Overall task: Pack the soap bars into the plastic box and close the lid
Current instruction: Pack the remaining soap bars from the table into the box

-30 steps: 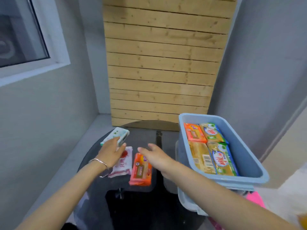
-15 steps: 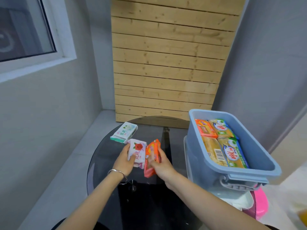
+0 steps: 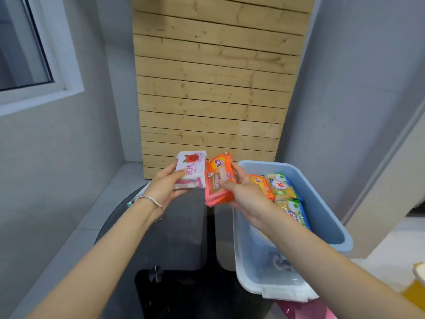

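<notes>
Since half a second ago I have lifted both soap bars higher, off the dark glass worktop [image 3: 179, 238], toward the blue plastic box [image 3: 326, 217]. My left hand [image 3: 165, 187] closes its grip around the white and pink soap bar [image 3: 190, 171] with a red rose picture. My right hand [image 3: 243, 199] closes its grip on the orange soap bar [image 3: 218, 178], just beside the box's left rim. Inside the open box lie the packed soap bars [image 3: 278, 187], orange, yellow and green.
</notes>
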### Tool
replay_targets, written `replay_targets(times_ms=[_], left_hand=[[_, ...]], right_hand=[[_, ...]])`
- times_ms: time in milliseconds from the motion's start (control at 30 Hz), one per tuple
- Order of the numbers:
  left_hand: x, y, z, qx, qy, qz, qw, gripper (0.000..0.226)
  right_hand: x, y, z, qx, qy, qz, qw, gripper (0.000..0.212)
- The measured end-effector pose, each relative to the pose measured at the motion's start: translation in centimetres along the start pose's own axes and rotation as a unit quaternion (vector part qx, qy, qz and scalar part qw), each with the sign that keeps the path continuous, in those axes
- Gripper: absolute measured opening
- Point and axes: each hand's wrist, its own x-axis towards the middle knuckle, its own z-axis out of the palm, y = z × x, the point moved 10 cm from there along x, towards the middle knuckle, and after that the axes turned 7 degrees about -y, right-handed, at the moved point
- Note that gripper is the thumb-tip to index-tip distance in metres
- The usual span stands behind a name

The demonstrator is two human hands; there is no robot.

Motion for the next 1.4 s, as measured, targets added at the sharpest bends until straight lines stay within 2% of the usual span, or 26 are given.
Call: replay_targets(times_ms=[133,333,433,567,700,767,833,900,967,1067,1133,1200,1267,1367,1400], left_hand=[[1.3,1.1,6.0,0.006,-0.042,0.012,0.999,0.040],[2.5,-0.9,11.1,-0.034,-0.053,-0.007,0.998,0.046],[2.8,-1.3,11.7,-0.029,-0.050,-0.004,0.998,0.046],[3.1,-1.6,12.2,-0.013,-0.047,-0.003,0.999,0.047],[3.2,-1.5,13.1,-0.018,-0.058,0.003,0.998,0.047],[3.2,-1.6,13.6,-0.016,-0.061,-0.002,0.998,0.049],[3.4,-1.9,14.2,-0.014,-0.069,-0.009,0.998,0.052],[3.4,-2.2,15.3,-0.016,-0.083,-0.011,0.996,0.054],[3.6,-2.8,16.7,0.000,-0.097,-0.013,0.995,0.056],[3.7,-4.1,19.0,0.071,-0.124,-0.026,0.989,0.066],[3.6,-5.0,20.3,0.132,-0.156,-0.029,0.978,0.078],[2.8,-5.2,21.7,0.219,-0.217,-0.013,0.951,0.083],[1.7,-5.3,22.8,0.334,-0.270,0.011,0.903,0.077],[0.7,-5.4,23.6,0.474,-0.273,0.069,0.834,0.076],[0.3,-5.5,23.9,0.502,-0.268,0.082,0.818,0.073]], right_hand=[[-0.1,-2.1,-6.0,0.043,0.029,-0.012,0.999,0.058],[0.3,-0.7,-13.0,0.064,0.078,0.018,0.995,0.051],[0.8,0.9,-14.0,0.032,0.090,0.054,0.994,0.045],[2.1,2.9,-13.2,0.058,0.064,0.098,0.991,0.040],[2.6,2.5,-11.8,-0.056,0.041,0.116,0.991,0.041],[2.4,2.5,-12.4,-0.063,0.042,0.129,0.989,0.049],[2.3,1.7,-14.1,-0.039,0.049,0.111,0.992,0.055],[1.8,-0.4,-15.8,-0.047,0.045,0.053,0.996,0.060],[1.2,-2.1,-16.4,-0.070,0.025,0.010,0.997,0.061],[0.6,-3.3,-17.3,-0.140,0.034,0.002,0.990,0.058],[0.2,-3.4,-17.8,-0.212,0.039,0.006,0.977,0.048],[-0.3,-3.3,-18.1,-0.267,0.030,-0.008,0.963,0.030],[-1.1,-3.1,-18.2,-0.322,0.013,-0.041,0.946,0.019],[-2.0,-2.3,-18.3,-0.460,0.007,-0.078,0.884,0.012],[-2.2,-2.0,-18.1,-0.476,0.003,-0.086,0.875,0.010]])
